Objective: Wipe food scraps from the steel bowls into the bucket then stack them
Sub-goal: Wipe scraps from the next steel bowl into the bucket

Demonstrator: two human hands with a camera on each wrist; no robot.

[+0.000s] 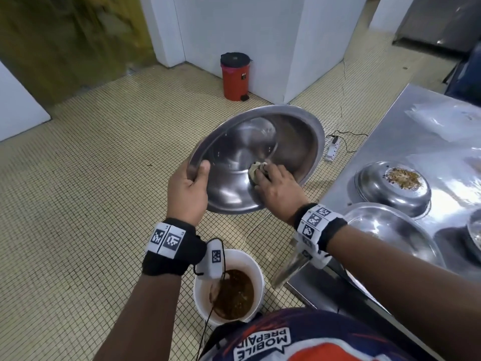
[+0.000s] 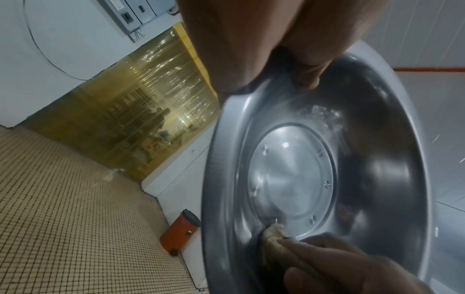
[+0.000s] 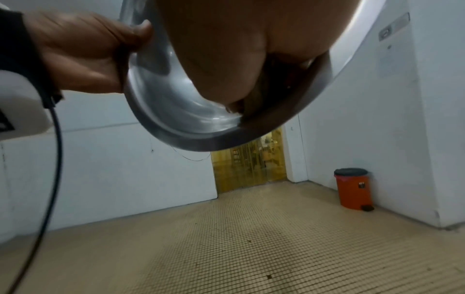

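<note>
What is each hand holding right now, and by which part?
Left hand grips the tilted steel bowl by its near rim, thumb inside. Right hand pinches a wad of cloth in its fingertips, pressed against the bowl's inner wall.

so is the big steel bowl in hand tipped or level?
Tipped. The big steel bowl is tilted, inside facing the person, left hand gripping its rim.

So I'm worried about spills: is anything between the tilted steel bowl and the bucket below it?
Nothing visible stands on the floor between them. The steel bowl is held in the air ahead of the white bucket; only the left forearm and its wrist-camera cable cross above the bucket's opening.
</note>
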